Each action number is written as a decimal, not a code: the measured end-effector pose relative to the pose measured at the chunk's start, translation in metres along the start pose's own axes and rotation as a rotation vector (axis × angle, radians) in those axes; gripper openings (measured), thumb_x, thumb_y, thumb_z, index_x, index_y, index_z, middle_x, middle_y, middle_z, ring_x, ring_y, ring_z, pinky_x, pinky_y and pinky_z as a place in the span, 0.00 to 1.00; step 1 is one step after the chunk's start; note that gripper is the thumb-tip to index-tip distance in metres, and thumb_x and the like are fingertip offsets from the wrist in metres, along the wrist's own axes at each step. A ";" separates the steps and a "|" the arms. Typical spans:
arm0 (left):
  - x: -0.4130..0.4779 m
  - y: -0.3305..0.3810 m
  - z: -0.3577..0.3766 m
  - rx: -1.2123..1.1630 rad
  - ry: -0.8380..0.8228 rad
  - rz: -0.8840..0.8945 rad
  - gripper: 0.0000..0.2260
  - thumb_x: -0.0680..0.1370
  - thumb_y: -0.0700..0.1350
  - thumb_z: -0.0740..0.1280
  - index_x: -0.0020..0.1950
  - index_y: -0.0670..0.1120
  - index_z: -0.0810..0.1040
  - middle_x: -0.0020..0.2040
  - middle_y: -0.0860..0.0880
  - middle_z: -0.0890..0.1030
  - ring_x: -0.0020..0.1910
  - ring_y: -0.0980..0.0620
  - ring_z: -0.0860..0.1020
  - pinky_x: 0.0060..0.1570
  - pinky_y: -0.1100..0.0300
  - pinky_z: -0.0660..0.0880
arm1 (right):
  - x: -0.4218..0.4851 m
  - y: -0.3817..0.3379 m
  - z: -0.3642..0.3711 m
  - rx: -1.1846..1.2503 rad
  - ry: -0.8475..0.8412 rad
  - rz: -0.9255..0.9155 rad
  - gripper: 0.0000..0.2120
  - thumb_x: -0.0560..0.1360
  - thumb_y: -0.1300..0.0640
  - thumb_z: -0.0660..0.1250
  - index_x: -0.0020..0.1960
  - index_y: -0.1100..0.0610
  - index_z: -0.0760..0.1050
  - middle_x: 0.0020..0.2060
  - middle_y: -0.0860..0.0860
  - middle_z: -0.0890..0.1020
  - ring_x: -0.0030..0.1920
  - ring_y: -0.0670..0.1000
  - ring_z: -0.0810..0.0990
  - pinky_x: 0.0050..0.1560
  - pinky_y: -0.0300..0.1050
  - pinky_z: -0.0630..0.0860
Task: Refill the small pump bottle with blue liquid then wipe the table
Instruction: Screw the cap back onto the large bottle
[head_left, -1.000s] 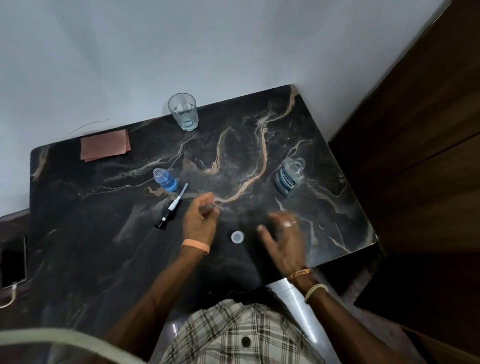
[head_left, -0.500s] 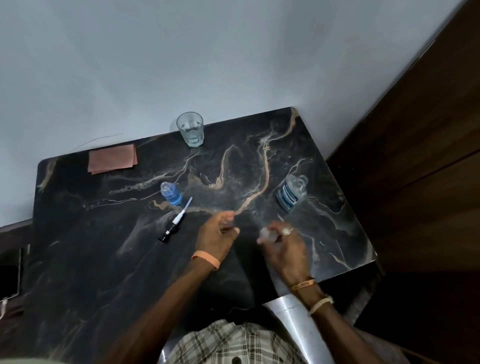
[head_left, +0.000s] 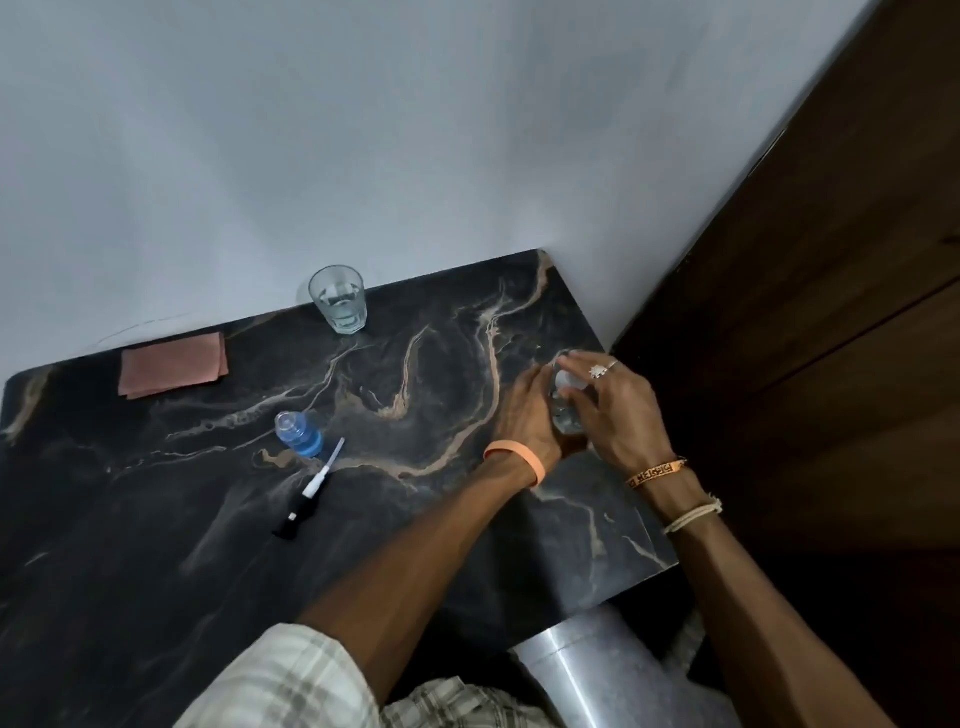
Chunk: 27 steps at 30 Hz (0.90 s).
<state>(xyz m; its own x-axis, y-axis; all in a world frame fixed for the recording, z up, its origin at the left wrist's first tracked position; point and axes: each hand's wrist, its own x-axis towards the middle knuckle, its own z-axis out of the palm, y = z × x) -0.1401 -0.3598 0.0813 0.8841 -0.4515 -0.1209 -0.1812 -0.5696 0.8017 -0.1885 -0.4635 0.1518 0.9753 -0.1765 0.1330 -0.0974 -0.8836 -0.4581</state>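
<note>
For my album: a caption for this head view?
Left hand holds the refill bottle, right hand a white cap at its top; small blue bottle stands open.

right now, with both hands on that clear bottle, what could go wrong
1. The clear bottle stands close to the right edge of the table; if the left hand slips while the right hand works the white cap, it may tip off.
2. The small pump bottle stands open, its pump head lying beside it; a forearm could knock it and spill.

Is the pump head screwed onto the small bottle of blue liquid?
No, the pump head lies on the table beside the open small bottle.
</note>
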 end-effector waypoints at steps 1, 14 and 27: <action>0.000 -0.001 0.002 -0.059 0.024 -0.020 0.36 0.63 0.53 0.79 0.68 0.55 0.67 0.68 0.48 0.71 0.66 0.50 0.70 0.65 0.55 0.69 | 0.000 0.001 0.002 -0.002 -0.033 -0.034 0.17 0.78 0.60 0.66 0.66 0.56 0.75 0.64 0.54 0.77 0.64 0.52 0.75 0.66 0.47 0.72; 0.001 -0.010 0.008 -0.101 0.115 -0.068 0.27 0.63 0.45 0.79 0.61 0.56 0.78 0.51 0.57 0.79 0.48 0.61 0.75 0.50 0.69 0.72 | 0.000 0.009 0.016 -0.194 -0.210 0.024 0.16 0.79 0.47 0.60 0.65 0.50 0.71 0.57 0.49 0.76 0.53 0.50 0.78 0.49 0.45 0.77; 0.004 -0.012 0.003 -0.116 0.091 -0.078 0.20 0.67 0.45 0.76 0.58 0.52 0.80 0.47 0.61 0.78 0.45 0.65 0.76 0.44 0.78 0.69 | -0.010 0.003 0.016 -0.371 -0.123 0.086 0.26 0.79 0.37 0.55 0.67 0.55 0.68 0.42 0.54 0.82 0.39 0.54 0.81 0.42 0.51 0.79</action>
<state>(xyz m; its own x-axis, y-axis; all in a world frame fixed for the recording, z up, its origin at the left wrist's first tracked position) -0.1355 -0.3570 0.0689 0.9297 -0.3423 -0.1359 -0.0646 -0.5148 0.8549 -0.1954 -0.4573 0.1349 0.9747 -0.2235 -0.0082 -0.2230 -0.9684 -0.1113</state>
